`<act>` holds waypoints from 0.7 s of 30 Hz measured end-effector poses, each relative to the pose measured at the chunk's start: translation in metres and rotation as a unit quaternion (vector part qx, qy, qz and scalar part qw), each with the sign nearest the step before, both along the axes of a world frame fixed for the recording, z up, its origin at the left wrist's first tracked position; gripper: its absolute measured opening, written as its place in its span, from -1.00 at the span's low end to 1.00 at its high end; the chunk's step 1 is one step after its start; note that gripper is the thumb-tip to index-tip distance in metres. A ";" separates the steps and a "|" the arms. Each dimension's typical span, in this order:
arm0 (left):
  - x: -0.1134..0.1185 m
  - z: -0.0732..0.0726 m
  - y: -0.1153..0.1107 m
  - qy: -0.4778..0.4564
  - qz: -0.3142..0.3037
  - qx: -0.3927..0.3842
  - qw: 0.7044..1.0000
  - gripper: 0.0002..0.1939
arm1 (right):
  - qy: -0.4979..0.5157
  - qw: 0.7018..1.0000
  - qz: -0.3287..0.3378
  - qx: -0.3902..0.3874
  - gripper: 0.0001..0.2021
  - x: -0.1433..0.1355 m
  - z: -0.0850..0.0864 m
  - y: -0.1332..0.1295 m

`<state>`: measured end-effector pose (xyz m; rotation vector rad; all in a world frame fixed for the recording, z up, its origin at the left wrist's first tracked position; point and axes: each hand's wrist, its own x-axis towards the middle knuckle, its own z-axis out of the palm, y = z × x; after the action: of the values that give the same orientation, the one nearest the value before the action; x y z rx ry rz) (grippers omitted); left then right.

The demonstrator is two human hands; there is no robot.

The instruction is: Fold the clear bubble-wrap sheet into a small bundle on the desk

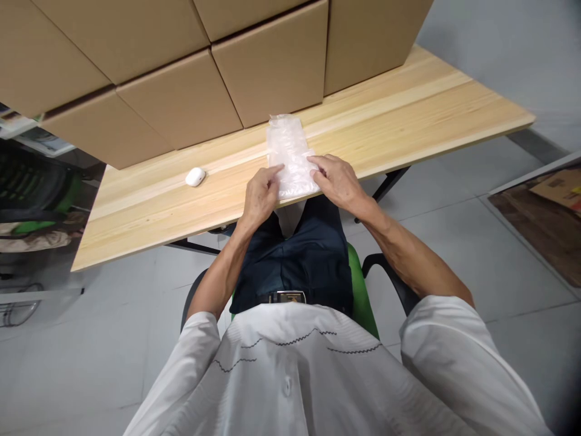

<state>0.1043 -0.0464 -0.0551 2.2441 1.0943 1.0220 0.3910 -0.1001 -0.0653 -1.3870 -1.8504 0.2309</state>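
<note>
A crinkled, translucent plastic sheet or bag (pixel 290 145) lies lengthwise on the wooden table, from near the boxes to the front edge. My left hand (pixel 262 192) rests at its left side, index fingertip on the plastic, thumb a little apart and the other fingers curled. On the opposite side, my right hand (pixel 338 180) touches the plastic with index finger and thumb, which are spread apart. Neither hand visibly grips it. To the left on the table sits a small white rounded case (pixel 195 177).
Large brown cardboard boxes (pixel 272 66) stand stacked along the back of the wooden table (pixel 431 115). Its front edge crosses above my lap. A green and black chair (pixel 363 290) is under me. Another chair (pixel 36 181) stands at far left; a cardboard piece (pixel 560 188) lies at right.
</note>
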 end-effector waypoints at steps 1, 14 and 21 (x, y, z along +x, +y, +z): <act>-0.002 -0.002 0.000 0.018 0.006 0.009 1.000 -0.55 | -0.003 1.000 -0.002 0.004 -0.33 0.001 -0.001 0.000; -0.015 -0.008 -0.005 0.123 0.036 0.092 0.987 -0.67 | -0.074 0.997 -0.013 -0.021 -0.45 0.008 0.000 -0.002; 0.002 0.015 -0.014 0.149 -0.049 0.114 0.981 -0.28 | -0.090 0.996 -0.011 -0.016 -0.50 0.005 0.003 -0.001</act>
<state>0.1066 -0.0608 -0.0401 2.6746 1.0111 0.8250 0.3965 -0.1016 -0.0619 -1.4913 -1.9855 0.1286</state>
